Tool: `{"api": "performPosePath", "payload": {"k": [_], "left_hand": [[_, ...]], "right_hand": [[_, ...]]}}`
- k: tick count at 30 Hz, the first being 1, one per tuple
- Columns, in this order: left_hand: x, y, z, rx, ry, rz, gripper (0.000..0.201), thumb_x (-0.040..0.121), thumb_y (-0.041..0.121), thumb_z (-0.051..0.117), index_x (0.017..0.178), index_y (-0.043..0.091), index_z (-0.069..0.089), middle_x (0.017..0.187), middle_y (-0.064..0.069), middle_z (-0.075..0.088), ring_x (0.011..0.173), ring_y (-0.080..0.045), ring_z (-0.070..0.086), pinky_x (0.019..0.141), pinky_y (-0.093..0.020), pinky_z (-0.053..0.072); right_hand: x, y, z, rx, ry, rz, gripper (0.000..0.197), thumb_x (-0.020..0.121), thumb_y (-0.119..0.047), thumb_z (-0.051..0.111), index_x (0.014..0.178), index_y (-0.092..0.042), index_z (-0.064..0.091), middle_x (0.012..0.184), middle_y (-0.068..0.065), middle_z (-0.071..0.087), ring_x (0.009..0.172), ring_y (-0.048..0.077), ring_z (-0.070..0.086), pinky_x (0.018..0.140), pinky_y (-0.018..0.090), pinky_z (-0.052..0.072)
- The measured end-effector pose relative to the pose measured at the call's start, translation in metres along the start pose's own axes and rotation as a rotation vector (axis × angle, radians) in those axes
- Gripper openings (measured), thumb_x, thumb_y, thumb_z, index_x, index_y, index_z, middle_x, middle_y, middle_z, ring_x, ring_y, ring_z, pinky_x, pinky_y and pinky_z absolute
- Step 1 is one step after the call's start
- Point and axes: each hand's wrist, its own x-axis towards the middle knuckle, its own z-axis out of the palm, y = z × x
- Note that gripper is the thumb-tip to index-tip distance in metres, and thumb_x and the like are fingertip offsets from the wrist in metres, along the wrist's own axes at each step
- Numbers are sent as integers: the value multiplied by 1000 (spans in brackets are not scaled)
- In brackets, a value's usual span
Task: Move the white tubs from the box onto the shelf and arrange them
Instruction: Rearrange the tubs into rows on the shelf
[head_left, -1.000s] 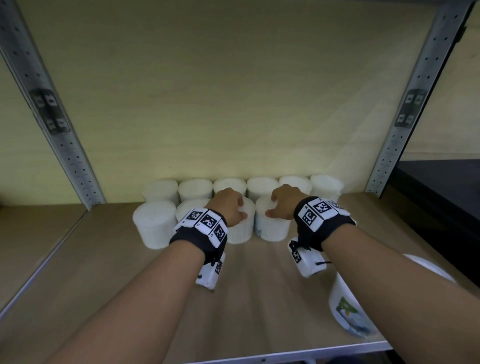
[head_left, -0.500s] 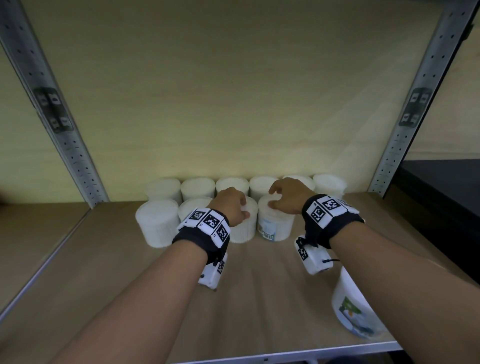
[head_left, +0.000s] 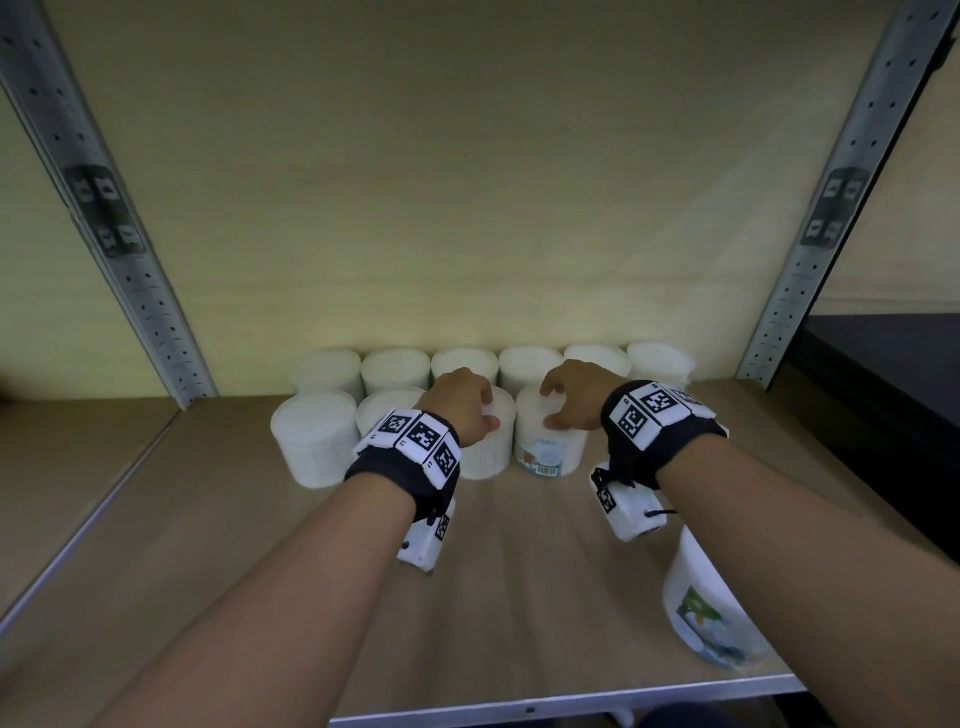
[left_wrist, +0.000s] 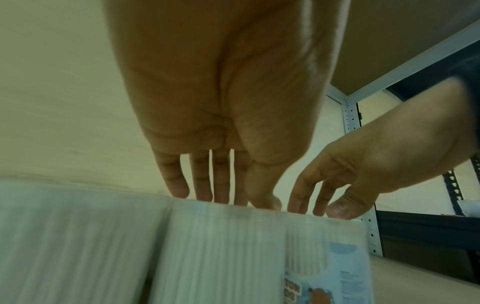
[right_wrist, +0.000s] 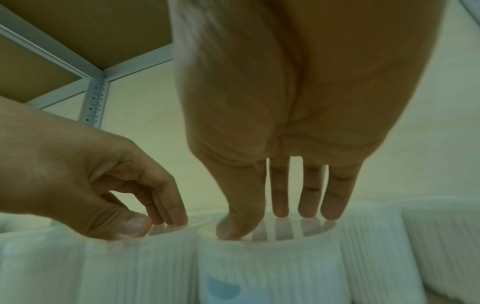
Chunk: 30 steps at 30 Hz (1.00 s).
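White ribbed tubs stand in two rows at the back of the shelf (head_left: 519, 582): a back row (head_left: 530, 361) against the wall and a shorter front row starting with a tub (head_left: 311, 441) at the left. My left hand (head_left: 478, 415) rests with its fingertips (left_wrist: 221, 197) on the lid of a plain front-row tub (head_left: 483, 460). Just to the right, my right hand (head_left: 561, 405) has its fingers (right_wrist: 280, 211) and thumb down on the lid of a tub with a blue label (head_left: 545, 454), the label facing me. Another labelled tub (head_left: 706, 623) lies on its side at the front right.
Perforated metal uprights stand at the left (head_left: 140, 291) and right (head_left: 810, 260) of the bay. A dark unit (head_left: 883, 395) lies beyond the right upright. The shelf's metal front edge (head_left: 571, 701) runs along the bottom. Bare board lies between the front row and that edge.
The tub under my right hand has turned, bringing its blue label round to face me. My right hand shifted slightly on its lid. The left hand has stayed on its tub.
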Motion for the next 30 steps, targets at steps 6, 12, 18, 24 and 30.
{"api": "performPosePath", "payload": {"k": [6, 12, 18, 24, 30], "left_hand": [[0, -1, 1, 1, -1, -1, 45, 89, 30, 63, 129, 11, 54, 137, -9, 49, 124, -26, 50, 103, -38, 43], [1, 0, 0, 6, 0, -3, 45, 90, 31, 63, 129, 11, 54, 137, -8, 49, 124, -26, 49, 103, -38, 43], [0, -1, 1, 5, -1, 1, 45, 90, 30, 62, 129, 11, 54, 137, -8, 48, 124, -26, 48, 104, -38, 42], [0, -2, 2, 4, 2, 5, 44, 90, 30, 62, 130, 11, 53, 136, -9, 48, 124, -26, 48, 104, -37, 42], [1, -2, 3, -5, 11, -1, 42, 89, 30, 64, 126, 12, 56, 134, -9, 49, 122, -27, 49, 103, -39, 43]], "right_hand": [[-1, 2, -4, 48, -63, -60, 49, 88, -12, 63, 135, -23, 52, 140, 6, 46, 125, 23, 49, 93, 25, 41], [2, 2, -6, -62, 26, 26, 57, 90, -46, 58, 136, -14, 49, 140, 9, 45, 129, 28, 44, 107, 35, 35], [4, 0, 2, -69, 13, 76, 68, 86, -51, 61, 135, -7, 46, 138, 12, 48, 124, 29, 50, 104, 37, 42], [2, 1, -3, -85, -25, 33, 57, 89, -30, 64, 140, -12, 45, 144, 7, 44, 130, 24, 47, 106, 31, 40], [-2, 2, -9, -37, -104, -15, 58, 90, -11, 60, 144, -18, 42, 148, 6, 41, 132, 24, 44, 104, 29, 40]]}}
